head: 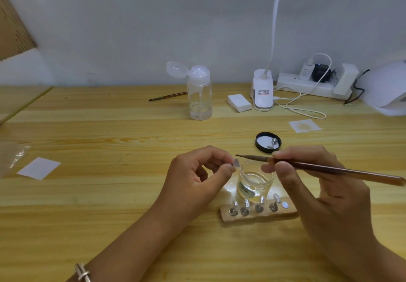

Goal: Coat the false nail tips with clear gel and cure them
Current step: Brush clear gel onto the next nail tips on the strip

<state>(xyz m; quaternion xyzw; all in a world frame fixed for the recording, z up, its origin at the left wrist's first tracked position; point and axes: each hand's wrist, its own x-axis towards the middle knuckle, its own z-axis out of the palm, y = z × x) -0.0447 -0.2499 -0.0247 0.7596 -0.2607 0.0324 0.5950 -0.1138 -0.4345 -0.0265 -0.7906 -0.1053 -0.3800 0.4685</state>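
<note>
The left hand [197, 176] has its fingers curled, and the thumb and forefinger pinch a single clear nail tip [236, 162]. The tip is small and see-through, so its outline is hard to read, and whatever it is mounted on is hidden by the fingertips. The right hand [307, 183] grips a brown brush [329, 168] close to the bristles. The handle runs out to the right, and the fine point reaches left to just above the held tip. Whether the bristles touch the tip cannot be told.

Below and between the hands stands an open glass gel jar [256, 179] with clear gel in the bottom, its right rim partly covered by the right fingers. Just in front of it lies a holder strip [259, 212] carrying four more tips on small metal stands. The strip's right end is hidden behind the right hand.

Behind the jar its black lid [268, 142] lies upturned with a small metal piece inside. A stained wipe [304, 126] lies further right.

Along the back of the wooden table [109, 194] stand:
- a pump bottle [200, 94] with its cap flipped open
- a second brush [168, 96], partly behind the bottle
- a stack of white pads [239, 102]
- a desk lamp base [263, 94], whose neck leaves the top edge
- a power strip [307, 84]

A white curing lamp [386, 88] is cut off at the right edge. A white paper square [39, 168] lies far left.
</note>
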